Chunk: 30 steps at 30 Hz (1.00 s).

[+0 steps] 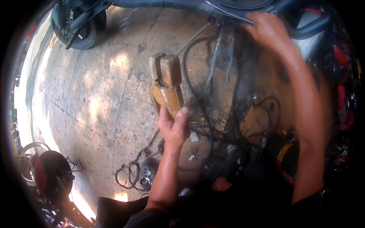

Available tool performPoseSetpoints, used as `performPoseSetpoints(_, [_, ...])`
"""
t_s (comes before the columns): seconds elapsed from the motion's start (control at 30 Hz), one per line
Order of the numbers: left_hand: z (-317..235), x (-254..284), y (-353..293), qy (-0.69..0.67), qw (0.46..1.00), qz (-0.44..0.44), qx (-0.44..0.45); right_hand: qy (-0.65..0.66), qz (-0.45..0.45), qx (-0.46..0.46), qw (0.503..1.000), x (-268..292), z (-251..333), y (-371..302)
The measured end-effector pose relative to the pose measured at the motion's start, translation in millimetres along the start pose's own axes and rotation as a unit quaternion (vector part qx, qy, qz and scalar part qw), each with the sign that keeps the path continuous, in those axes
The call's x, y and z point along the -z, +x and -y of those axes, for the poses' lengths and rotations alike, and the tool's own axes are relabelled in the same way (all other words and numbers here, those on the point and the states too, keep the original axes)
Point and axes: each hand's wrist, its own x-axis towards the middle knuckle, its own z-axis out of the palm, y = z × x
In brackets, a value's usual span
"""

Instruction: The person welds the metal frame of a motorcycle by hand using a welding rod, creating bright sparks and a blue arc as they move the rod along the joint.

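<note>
My left hand [175,127] is closed round the worn, yellow-brown handle of a welding electrode holder [171,95]. A thin welding electrode [193,39] runs from its jaws up and right, and its tip glows red close to a dark tubular vehicle frame [163,3]. My right hand [269,30] is up at that frame at the top right, with its fingers closed on a thin shiny metal rod [228,13]. Below the rod hangs a plier-like metal clamp [221,53], its two handles pointing down. Smoke blurs the area around it.
A small black wheel [84,36] stands at the upper left. Dark cables [207,133] tangle over the stained concrete floor [83,87]. A grey perforated device [149,167] lies beside my left forearm. A round dark object [55,174] is at the lower left; clutter lines the right edge.
</note>
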Motion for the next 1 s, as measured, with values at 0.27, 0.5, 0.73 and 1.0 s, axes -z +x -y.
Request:
performPoseSetpoints(0.27, [-1, -8, 5, -0.026, 0.998, 0.033, 0.04, 0.01, 0.023, 0.013, 1.0, 1, -1, 0])
performPoseSetpoints(0.5, [-9, -11, 8, -0.017, 0.998, 0.035, 0.045, 0.007, -0.007, 0.024, 1.0, -3, -5, 0])
performPoseSetpoints(0.73, [-7, -13, 10, 0.015, 0.999, 0.028, 0.022, 0.0, -0.01, 0.021, 1.0, -5, -4, 0])
performPoseSetpoints(1.0, [-10, -12, 8, 0.033, 0.999, 0.022, 0.017, -0.013, 0.013, 0.022, 1.0, -2, -4, 1])
